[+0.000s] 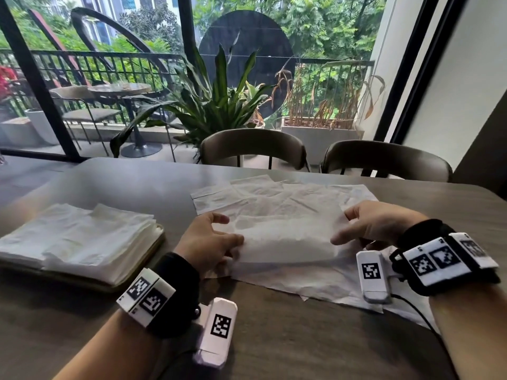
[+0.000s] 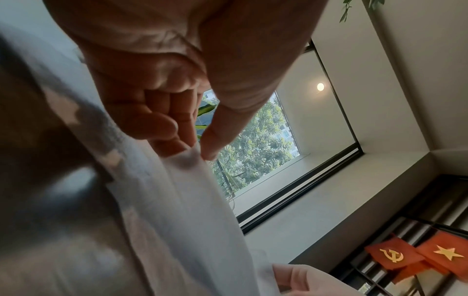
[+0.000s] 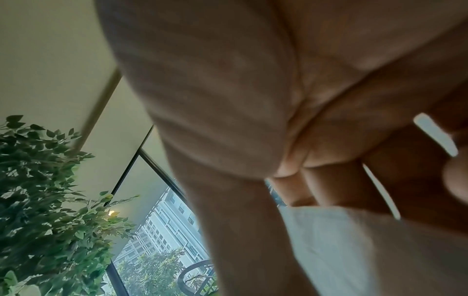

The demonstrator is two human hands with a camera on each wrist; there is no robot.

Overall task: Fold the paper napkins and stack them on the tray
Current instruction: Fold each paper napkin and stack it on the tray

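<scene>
**Napkin held at both ends, tray off to the left**

The napkin [image 1: 285,237] in hand hangs just above the loose sheets [image 1: 277,198], its long axis running from hand to hand; the left hand [image 1: 211,239] pinches its left edge between thumb and fingers [image 2: 177,128], and the right hand [image 1: 375,223] grips the right edge, the paper caught between thumb and fingers [image 3: 329,186]. The tray [image 1: 153,250] lies left of the napkin on the bench [image 1: 274,338], so the left hand is judged nearer for the stacking. Counted: one tray, one pile of folded napkins [image 1: 79,237] on it, one napkin held; the overlapping loose sheets cannot be counted exactly.
</scene>
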